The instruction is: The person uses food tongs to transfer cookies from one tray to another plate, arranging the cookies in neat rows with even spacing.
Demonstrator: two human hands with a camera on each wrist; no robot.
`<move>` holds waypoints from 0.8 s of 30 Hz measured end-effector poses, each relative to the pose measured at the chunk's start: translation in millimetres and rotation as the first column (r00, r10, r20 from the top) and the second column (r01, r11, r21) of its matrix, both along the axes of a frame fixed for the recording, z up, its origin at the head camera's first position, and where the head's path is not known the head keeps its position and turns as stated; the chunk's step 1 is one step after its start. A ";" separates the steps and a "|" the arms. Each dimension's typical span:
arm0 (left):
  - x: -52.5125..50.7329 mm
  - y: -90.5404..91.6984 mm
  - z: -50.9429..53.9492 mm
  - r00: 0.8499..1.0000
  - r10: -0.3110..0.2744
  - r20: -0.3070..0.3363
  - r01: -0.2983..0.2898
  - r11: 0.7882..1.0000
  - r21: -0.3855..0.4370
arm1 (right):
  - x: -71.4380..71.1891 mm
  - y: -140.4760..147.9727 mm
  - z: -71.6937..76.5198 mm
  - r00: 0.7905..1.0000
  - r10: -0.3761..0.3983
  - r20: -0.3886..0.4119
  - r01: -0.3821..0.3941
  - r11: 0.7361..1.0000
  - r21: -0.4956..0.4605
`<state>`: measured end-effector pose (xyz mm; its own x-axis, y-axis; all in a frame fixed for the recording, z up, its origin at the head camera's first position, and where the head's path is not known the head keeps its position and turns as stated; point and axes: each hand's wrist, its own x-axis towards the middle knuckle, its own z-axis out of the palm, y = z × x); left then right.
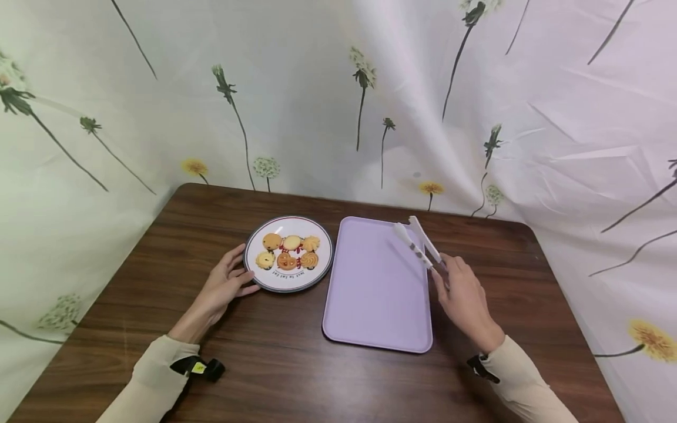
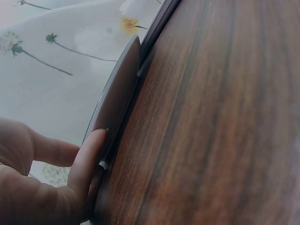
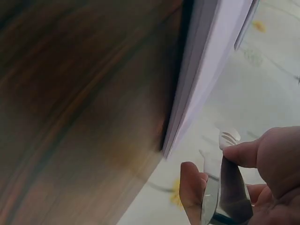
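Observation:
A white plate (image 1: 254,247) with a dark rim bears several cookies (image 1: 287,261) of different shapes. My left hand (image 1: 219,288) holds the plate by its left edge, with the thumb at the rim. In the left wrist view the plate (image 2: 115,96) appears edge-on, low over the wood. A pair of tongs (image 1: 420,252) with white tips and a metal body is in my right hand (image 1: 468,302), its arms spread apart. The tips hang over the upper right part of a lilac tray (image 1: 375,288), with nothing between them. In the right wrist view fingers and thumb grip the tongs (image 3: 232,187).
The brown wooden table (image 1: 264,364) carries the plate and the tray side by side, nearly touching. Behind and around it hangs a pale curtain (image 1: 312,106) printed with dandelions. A black strap (image 1: 198,367) circles each wrist.

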<state>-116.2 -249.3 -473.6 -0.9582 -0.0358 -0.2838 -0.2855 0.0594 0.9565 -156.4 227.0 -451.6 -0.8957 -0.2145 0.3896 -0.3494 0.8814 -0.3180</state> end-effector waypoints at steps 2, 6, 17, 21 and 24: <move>0.7 -1.0 -1.0 1.000 -0.001 0.002 0.001 1.000 -0.006 | 2.3 9.5 0.2 1.000 -0.030 -0.001 0.030 1.000 -0.006; 3.0 -3.3 -2.1 1.000 0.004 0.006 -0.004 1.000 -0.005 | 5.6 24.3 3.2 0.997 -0.072 -0.016 0.072 0.997 -0.007; 4.4 -7.6 -1.2 1.000 0.003 0.002 -0.003 1.000 0.013 | 12.7 49.9 -0.5 0.977 -0.183 0.106 0.179 0.983 0.045; 0.3 -4.7 -2.4 1.000 -0.010 -0.001 0.010 1.000 0.028 | 16.9 58.2 -5.4 0.970 -0.206 0.130 0.200 0.978 0.058; -3.1 -2.3 -2.7 1.000 -0.011 -0.002 0.011 1.000 0.028 | 19.1 62.2 -7.1 0.965 -0.220 0.144 0.211 0.975 0.076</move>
